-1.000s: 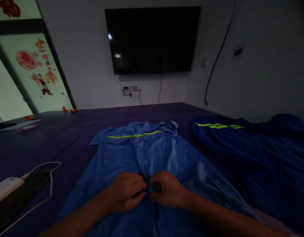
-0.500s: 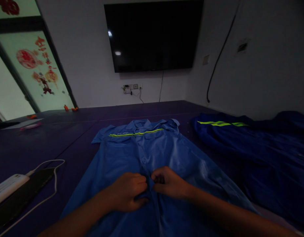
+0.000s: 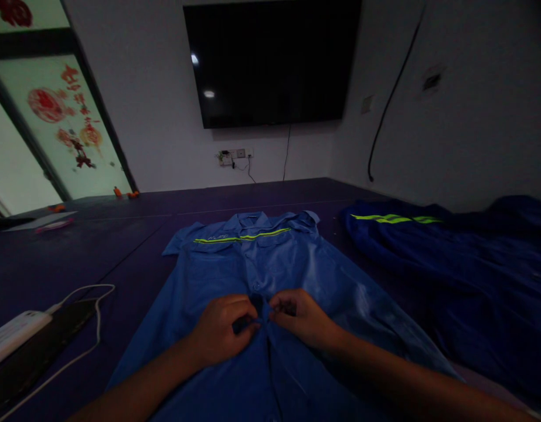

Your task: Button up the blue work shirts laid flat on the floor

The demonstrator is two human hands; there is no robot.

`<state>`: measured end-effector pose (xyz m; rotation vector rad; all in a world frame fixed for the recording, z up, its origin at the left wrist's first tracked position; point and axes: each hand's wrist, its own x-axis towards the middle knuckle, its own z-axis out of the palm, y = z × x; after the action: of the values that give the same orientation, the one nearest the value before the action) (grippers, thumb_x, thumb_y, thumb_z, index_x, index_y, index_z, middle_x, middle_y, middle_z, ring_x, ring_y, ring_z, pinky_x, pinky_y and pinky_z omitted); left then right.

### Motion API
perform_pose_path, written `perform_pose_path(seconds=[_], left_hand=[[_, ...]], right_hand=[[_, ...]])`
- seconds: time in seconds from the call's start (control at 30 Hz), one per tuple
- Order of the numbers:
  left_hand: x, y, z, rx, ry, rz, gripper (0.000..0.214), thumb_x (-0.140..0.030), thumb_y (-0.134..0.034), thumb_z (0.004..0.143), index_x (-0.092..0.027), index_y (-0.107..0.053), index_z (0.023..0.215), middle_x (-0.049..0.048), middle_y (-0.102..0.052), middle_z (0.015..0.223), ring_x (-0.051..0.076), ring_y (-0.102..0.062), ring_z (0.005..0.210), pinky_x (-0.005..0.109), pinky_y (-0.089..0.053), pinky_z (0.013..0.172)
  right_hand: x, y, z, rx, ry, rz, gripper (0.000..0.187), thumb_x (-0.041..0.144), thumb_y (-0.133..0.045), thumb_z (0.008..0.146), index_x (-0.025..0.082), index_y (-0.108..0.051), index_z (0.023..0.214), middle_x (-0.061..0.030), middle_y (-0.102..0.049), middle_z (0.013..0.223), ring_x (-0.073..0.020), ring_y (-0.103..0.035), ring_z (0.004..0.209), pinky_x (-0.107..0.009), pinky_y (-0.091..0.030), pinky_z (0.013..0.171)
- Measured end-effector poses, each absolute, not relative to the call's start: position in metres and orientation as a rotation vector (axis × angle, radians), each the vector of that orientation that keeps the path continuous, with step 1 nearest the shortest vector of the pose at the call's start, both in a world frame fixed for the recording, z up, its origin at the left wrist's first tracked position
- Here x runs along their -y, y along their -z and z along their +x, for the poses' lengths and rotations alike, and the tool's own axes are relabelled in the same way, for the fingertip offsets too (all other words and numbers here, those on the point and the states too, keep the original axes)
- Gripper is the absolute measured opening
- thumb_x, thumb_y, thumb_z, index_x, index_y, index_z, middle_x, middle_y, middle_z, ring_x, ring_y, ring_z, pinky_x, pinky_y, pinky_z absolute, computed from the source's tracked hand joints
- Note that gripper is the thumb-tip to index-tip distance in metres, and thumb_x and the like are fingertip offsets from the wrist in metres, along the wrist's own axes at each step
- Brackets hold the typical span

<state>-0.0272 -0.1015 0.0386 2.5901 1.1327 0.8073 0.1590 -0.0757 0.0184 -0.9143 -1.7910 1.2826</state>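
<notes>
A blue short-sleeved work shirt (image 3: pixel 208 275) lies spread out in front of me, collar away from me, with a yellow-green stripe across its chest. My left hand (image 3: pixel 228 328) pinches the left edge of the front opening, thumb and fingers close together. Just opposite, my right hand (image 3: pixel 299 316) has its fingertips closed on the right edge of the placket. A small gap parts the two edges between my hands. One button (image 3: pixel 257 286) shows on the placket just above them. Whether a button sits between my fingertips is hidden.
Darker blue garments (image 3: pixel 472 275) with a yellow-green stripe lie heaped on the right. At the left are a white power strip (image 3: pixel 19 329), a dark flat object (image 3: pixel 54 340) and a white cable (image 3: pixel 98 322). Small orange items (image 3: pixel 118 191) stand at the far left edge.
Both hands have moved slightly upward along the placket, towards the collar. The left thumb has come up nearer the fingers, and the front edges now show a gap between the hands.
</notes>
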Motion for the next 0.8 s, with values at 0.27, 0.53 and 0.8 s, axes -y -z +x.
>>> perform_pose_path(seconds=[0.27,0.53,0.8], left_hand=[[0.1001,-0.0398,-0.0238,-1.197,-0.737,2.380,0.001,-0.017,-0.058,0.068,-0.016,-0.058,0.068,-0.0009,-0.057,0.067,0.010,-0.052,0.064,0.020,-0.037,0.058],[0.0989,-0.0369,-0.0232,-1.141,-0.741,2.234,0.004,-0.017,-0.059,0.066,-0.014,-0.057,0.066,-0.0014,-0.055,0.064,0.008,-0.050,0.057,0.018,-0.036,0.053],[0.1009,-0.0396,-0.0233,-1.090,-0.724,2.258,0.002,-0.013,-0.055,0.066,-0.014,-0.055,0.064,-0.0017,-0.053,0.063,0.008,-0.049,0.057,0.017,-0.037,0.054]], right_hand=[[0.0739,-0.0175,0.1607,1.848,-1.352,-0.944,0.017,0.024,-0.060,0.065,0.014,-0.050,0.056,0.0062,-0.042,0.047,-0.0045,-0.037,0.044,-0.016,-0.025,0.041],[0.0774,-0.0229,0.1620,1.959,-1.424,-0.962,0.015,0.020,-0.060,0.063,0.013,-0.050,0.055,0.0076,-0.038,0.043,-0.0037,-0.035,0.040,-0.016,-0.022,0.038],[0.0793,-0.0220,0.1602,1.886,-1.352,-1.015,0.012,0.017,-0.057,0.062,0.013,-0.050,0.054,0.0074,-0.038,0.043,-0.0038,-0.034,0.040,-0.016,-0.022,0.039]])
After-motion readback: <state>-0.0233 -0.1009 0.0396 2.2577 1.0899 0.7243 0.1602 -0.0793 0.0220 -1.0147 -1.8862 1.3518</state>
